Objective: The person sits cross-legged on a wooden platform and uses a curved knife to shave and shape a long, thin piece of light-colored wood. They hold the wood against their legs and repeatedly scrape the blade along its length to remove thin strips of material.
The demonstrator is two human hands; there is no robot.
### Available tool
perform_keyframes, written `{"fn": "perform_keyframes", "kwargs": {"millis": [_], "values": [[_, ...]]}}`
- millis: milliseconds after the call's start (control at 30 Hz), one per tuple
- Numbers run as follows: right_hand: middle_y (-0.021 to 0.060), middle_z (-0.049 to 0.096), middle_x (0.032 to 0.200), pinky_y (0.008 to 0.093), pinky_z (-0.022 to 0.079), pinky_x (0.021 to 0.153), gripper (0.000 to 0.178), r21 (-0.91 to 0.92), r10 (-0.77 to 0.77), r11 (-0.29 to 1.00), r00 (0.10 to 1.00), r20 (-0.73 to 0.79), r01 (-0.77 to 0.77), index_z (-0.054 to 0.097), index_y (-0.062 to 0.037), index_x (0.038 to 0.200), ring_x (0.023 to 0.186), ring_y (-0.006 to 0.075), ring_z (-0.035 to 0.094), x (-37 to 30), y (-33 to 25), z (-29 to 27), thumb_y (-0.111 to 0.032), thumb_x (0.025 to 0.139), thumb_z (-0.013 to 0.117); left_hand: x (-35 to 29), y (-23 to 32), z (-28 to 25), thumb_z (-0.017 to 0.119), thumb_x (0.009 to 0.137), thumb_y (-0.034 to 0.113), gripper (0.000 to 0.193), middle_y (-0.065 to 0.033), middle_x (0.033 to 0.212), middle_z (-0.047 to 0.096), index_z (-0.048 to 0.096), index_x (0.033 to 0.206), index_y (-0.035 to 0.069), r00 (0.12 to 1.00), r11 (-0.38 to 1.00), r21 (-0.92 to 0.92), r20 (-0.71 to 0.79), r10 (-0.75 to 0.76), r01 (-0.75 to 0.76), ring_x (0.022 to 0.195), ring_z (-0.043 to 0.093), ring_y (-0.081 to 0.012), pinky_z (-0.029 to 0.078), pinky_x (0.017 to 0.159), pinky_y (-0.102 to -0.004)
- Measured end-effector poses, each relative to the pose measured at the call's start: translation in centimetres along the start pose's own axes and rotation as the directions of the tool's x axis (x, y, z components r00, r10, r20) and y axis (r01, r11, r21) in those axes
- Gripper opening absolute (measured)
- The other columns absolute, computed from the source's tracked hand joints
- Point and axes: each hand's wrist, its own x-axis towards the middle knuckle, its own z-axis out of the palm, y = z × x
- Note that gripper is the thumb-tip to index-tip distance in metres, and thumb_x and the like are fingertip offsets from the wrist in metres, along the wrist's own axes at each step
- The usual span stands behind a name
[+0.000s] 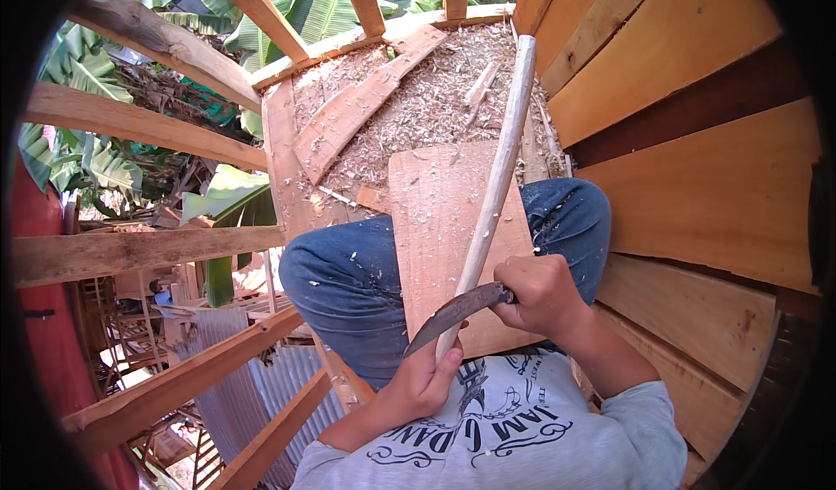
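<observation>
Pale-wood pole [500, 177], just one, fills the curled left grip [427, 379]; one knife [460, 308], the clenched right grip [542, 290].

Below the knife blade [453, 313], the left hand [424, 380] hides the lower end of a pale stick [498, 185]. Right of the blade, the right hand [542, 291] mostly covers the handle [509, 295]. Farther below, a grey shirt [640, 442] is cut off.

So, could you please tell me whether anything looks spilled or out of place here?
Yes: wood shavings are strewn thickly ahead of the jeans, untidy rather than gathered. A loose plank lies aslant among them, out of line with the board across the lap. The knife and stick show nothing odd.
</observation>
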Motion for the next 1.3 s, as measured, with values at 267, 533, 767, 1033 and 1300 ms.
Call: {"fn": "perform_keyframes", "kwargs": {"millis": [267, 533, 767, 1033, 1300], "values": [[0.0091, 0.05, 0.053, 0.0369, 0.042, 0.044, 0.036, -0.069, 0.046, 0.996, 0.998, -0.034, -0.049, 0.051, -0.0068, 0.064, 0.048, 0.0262, 0.056, 0.2, 1.0, -1.6, -0.032, 0.071, 0.075, 0.1, 0.0, 0.0, 0.04, 0.095, 0.017, 0.036, -0.0033, 0.071, 0.047, 0.04, 0.123, -0.005, 0.999, 0.995, 0.086, 0.025, 0.043, -0.045, 0.058, 0.044, -0.0108, 0.038, 0.057, -0.0262], [0.0072, 0.049, 0.053, 0.035, 0.042, 0.043, 0.047, 0.126, 0.22, 0.97, 0.971, -0.095, -0.208, 0.051, -0.0085, 0.061, 0.047, 0.0256, 0.055, 1.2, 3.1, -2.2, -0.049, 0.072, 0.072, -0.4, 0.7, -0.2, 0.039, 0.095, 0.015, 0.035, -0.0056, 0.073, 0.049, 0.04, 0.123, -0.005, 0.998, 0.997, 0.045, 0.029, -0.062, 0.06, 0.062, 0.047, -0.0132, 0.039, 0.06, -0.0284], [0.0112, 0.049, 0.054, 0.0342, 0.041, 0.045, 0.043, 0.224, 0.299, 0.938, 0.945, -0.134, -0.265, 0.055, -0.0042, 0.067, 0.048, 0.0281, 0.055, 1.4, 2.2, -1.7, -0.043, 0.082, 0.066, 0.1, 0.7, -0.1, 0.039, 0.094, 0.014, 0.035, -0.0055, 0.074, 0.049, 0.039, 0.123, -0.005, 0.998, 0.998, 0.041, 0.041, -0.042, 0.04, 0.062, 0.047, -0.0124, 0.039, 0.06, -0.0284], [0.0106, 0.049, 0.054, 0.0351, 0.04, 0.044, 0.044, 0.239, 0.304, 0.928, 0.952, -0.044, -0.285, 0.054, -0.0037, 0.067, 0.049, 0.0294, 0.055, 1.2, 3.2, -0.7, -0.044, 0.082, 0.066, 0.4, 0.7, -0.4, 0.038, 0.095, 0.018, 0.036, -0.0045, 0.072, 0.048, 0.04, 0.123, -0.005, 0.993, 0.994, 0.008, 0.027, -0.112, 0.112, 0.06, 0.045, -0.0112, 0.038, 0.058, -0.0267], [0.0119, 0.05, 0.054, 0.0346, 0.042, 0.044, 0.044, 0.138, 0.08, 0.986, 0.991, 0.108, -0.095, 0.055, -0.004, 0.067, 0.049, 0.0296, 0.056, -0.5, 2.4, 0.0, -0.045, 0.08, 0.067, 0.7, 0.2, -0.5, 0.038, 0.096, 0.02, 0.038, -0.0043, 0.07, 0.047, 0.039, 0.124, -0.006, 1.0, 0.998, 0.06, 0.018, 0.0, -0.001, 0.057, 0.045, -0.0114, 0.038, 0.055, -0.0267]]}}
